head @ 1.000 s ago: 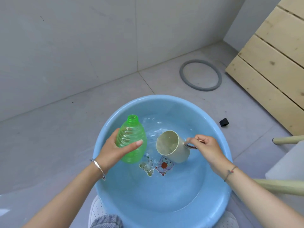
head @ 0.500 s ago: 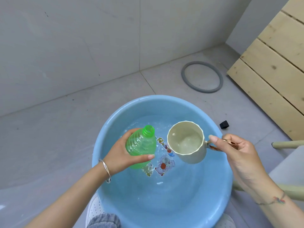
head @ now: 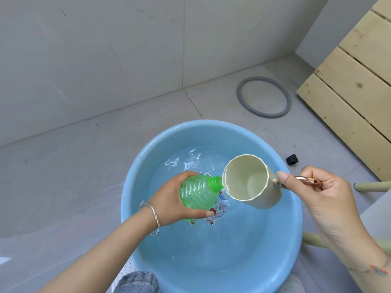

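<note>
Your left grip (head: 175,199) curls round the belly of a translucent green plastic bottle (head: 198,192) with spiral ribs. The bottle is tipped almost on its side, its threaded open neck right at the rim of a cream mug with faint facets (head: 251,182); I cannot tell whether they actually touch. Your right grip (head: 323,193) pinches the mug's shiny copper-coloured metal handle (head: 304,179), and the mug leans mouth-first toward the bottle. Both hang above a round, smooth light-blue plastic basin (head: 203,123) of shallow, rippled water, with colourful cartoon decals (head: 218,210) on its bottom. The basin stands on a matt grey tiled floor (head: 63,176).
</note>
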`<state>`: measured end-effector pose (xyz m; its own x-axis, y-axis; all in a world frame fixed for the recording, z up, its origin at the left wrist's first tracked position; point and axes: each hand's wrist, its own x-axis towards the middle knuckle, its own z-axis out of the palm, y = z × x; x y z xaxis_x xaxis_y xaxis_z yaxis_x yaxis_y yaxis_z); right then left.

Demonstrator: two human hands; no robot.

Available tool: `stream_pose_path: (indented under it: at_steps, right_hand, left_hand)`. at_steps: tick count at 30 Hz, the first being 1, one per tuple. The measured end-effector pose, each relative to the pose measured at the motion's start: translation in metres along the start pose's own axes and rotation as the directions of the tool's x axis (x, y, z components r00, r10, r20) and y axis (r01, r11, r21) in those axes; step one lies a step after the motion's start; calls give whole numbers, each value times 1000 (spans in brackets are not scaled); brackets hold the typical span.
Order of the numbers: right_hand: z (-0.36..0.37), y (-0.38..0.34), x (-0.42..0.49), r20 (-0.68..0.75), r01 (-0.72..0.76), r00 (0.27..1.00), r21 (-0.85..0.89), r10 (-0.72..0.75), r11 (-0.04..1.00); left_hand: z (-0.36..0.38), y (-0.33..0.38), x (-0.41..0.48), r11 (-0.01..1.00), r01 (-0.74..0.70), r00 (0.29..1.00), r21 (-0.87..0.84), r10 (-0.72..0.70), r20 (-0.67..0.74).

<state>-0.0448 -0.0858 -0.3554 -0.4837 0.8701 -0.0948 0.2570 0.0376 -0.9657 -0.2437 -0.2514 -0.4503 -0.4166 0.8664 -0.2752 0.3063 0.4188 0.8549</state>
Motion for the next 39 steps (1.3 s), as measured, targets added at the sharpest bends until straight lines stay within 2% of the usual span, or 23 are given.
stream_pose_path:
  at_steps: [3,9,39]
  right_hand:
    - [1,-1,0,-26,52,998,-9,-52,999]
    - [1,-6,-1,-28,114,992,-147,-120,982]
    - [11,-24,-3,-1,306,947,-304,-322,902]
  left_hand:
    - [1,-2,0,999,11,1000,39,-10,-6]
    - [1,-4,-1,997,24,1000,76,-23,-4]
    - [2,-3,-3,995,74,997,65,-74,-4]
